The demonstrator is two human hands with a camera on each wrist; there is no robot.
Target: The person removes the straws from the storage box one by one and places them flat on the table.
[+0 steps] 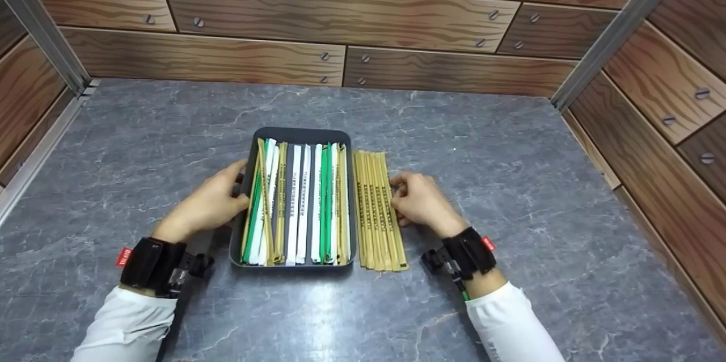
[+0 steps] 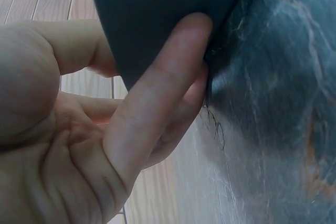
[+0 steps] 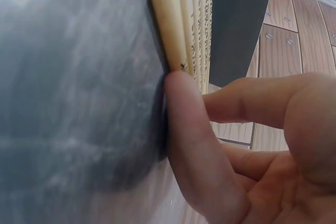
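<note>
A dark rectangular tray [image 1: 300, 136] holds slim wrapped straws in green, white and tan, grouped left and right, with two white straws [image 1: 299, 203] between them. My left hand [image 1: 207, 200] rests against the tray's left side; in the left wrist view its fingers [image 2: 157, 85] touch the dark wall [image 2: 157, 3]. Just right of the tray lies a side-by-side row of tan wrapped straws [image 1: 379, 211] with dark print. At that row's right edge is my right hand [image 1: 422, 200], one fingertip [image 3: 182, 85] touching the outermost straw [image 3: 167, 22].
The tray and straws lie on a grey marbled tabletop [image 1: 482, 140]. Wood-patterned panels [image 1: 340, 7] stand behind it and at both sides, with metal posts [image 1: 624, 27] in the corners. Each wrist wears a black strap [image 1: 150, 262] with a small camera.
</note>
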